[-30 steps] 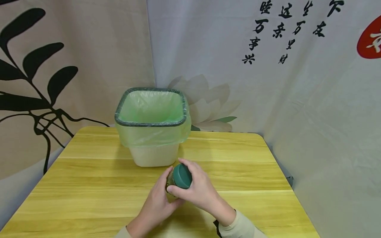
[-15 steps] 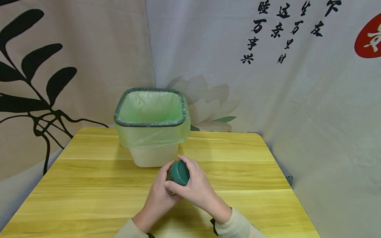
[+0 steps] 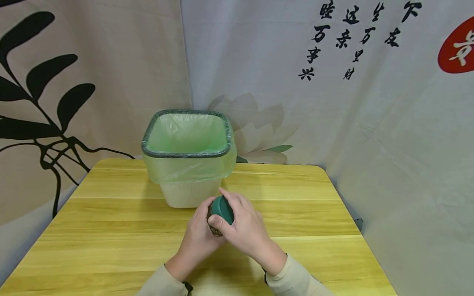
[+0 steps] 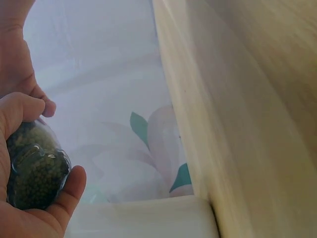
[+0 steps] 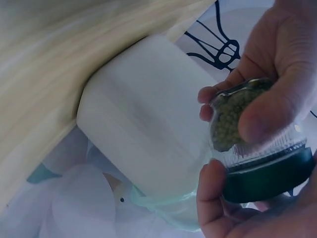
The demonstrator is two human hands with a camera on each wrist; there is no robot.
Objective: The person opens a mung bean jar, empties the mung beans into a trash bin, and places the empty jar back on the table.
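Note:
A small clear jar (image 5: 233, 119) with greenish-brown granules inside is held above the table, in front of the bin. Its dark green lid (image 3: 223, 209) is on the jar and faces up and to the right in the head view. My left hand (image 3: 200, 236) grips the jar's body; its thumb lies across the clear wall in the right wrist view. My right hand (image 3: 247, 228) holds the lid, thumb on the near side and fingers on the far side. In the left wrist view the jar's rounded bottom (image 4: 39, 173) shows the granules, while the lid is hidden.
A pale bin (image 3: 190, 193) stands at the back left of the wooden table (image 3: 314, 246), just beyond the hands. A green bag (image 3: 192, 170) lines it, held by a dark rim (image 3: 185, 155). Printed cloth (image 3: 259, 49) hangs behind the table and at its right.
Both hands have moved slightly away from me and to the left with the jar, closer to the bin in the head view. The grip on jar and lid continues.

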